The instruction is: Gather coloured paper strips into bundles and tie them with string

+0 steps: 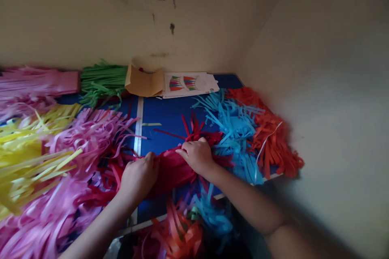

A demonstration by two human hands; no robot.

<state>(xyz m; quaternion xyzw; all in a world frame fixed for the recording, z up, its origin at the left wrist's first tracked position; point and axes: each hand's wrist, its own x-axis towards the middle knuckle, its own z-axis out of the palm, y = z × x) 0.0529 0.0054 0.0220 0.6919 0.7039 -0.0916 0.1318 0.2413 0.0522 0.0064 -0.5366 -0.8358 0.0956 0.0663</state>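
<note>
A dark red sheet of fringed tissue paper [174, 168] lies across the blue table, with cut strips spreading out at both ends. My left hand [139, 174] is closed on its left part, fingers curled over the upper edge. On the right part of the same red paper, my right hand [197, 154] grips the upper edge with bent fingers. Between the two hands the red paper is spread fairly flat. Pink fringe [88, 137] lies left of my left hand, and light blue fringe [237, 129] is just beyond my right hand.
Yellow fringe [21, 157] and more pink fringe cover the left side. Green fringe [103, 80], a brown paper folder [144, 82] and printed sheets [190, 84] line the wall. Orange fringe [273, 141] lies at the right edge. Mixed orange and blue strips hang at the front.
</note>
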